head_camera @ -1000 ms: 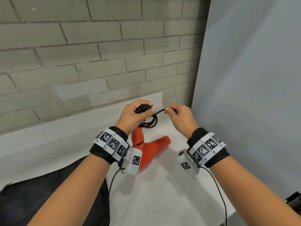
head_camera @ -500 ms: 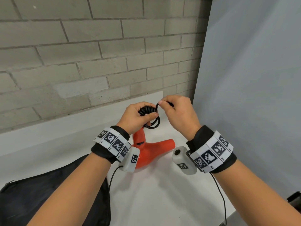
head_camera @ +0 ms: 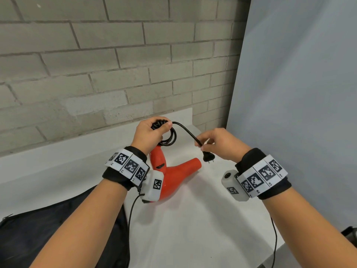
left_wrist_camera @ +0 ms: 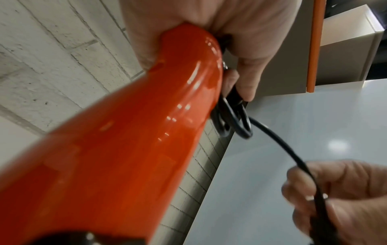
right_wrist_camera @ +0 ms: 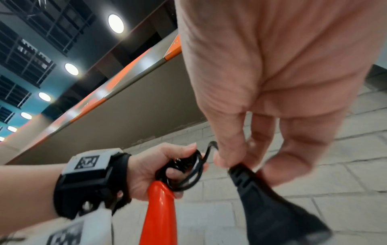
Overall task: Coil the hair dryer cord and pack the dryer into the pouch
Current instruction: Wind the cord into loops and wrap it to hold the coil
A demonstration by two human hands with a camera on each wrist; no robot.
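Observation:
An orange-red hair dryer (head_camera: 173, 175) stands handle-up on the white table (head_camera: 193, 229), nozzle pointing right. My left hand (head_camera: 150, 132) grips the top of its handle (left_wrist_camera: 146, 116) together with several black cord loops (head_camera: 170, 138) hanging below the fist. A short free length of cord (head_camera: 185, 130) arcs rightward to my right hand (head_camera: 218, 142), which pinches it just above the black plug (head_camera: 208, 157). The plug (right_wrist_camera: 272, 207) dangles prongs-down over the table. The black pouch (head_camera: 48, 233) lies at the lower left, partly under my left forearm.
A grey brick wall (head_camera: 96, 74) runs behind the table. A pale blue-grey panel (head_camera: 299, 93) stands along the right side. The table's right edge (head_camera: 278, 250) drops off at the lower right, where a dark object shows.
My right hand has pulled away to the right and down from the left fist, drawing out the last bit of cord so the plug now hangs free. The left hand stayed on the handle.

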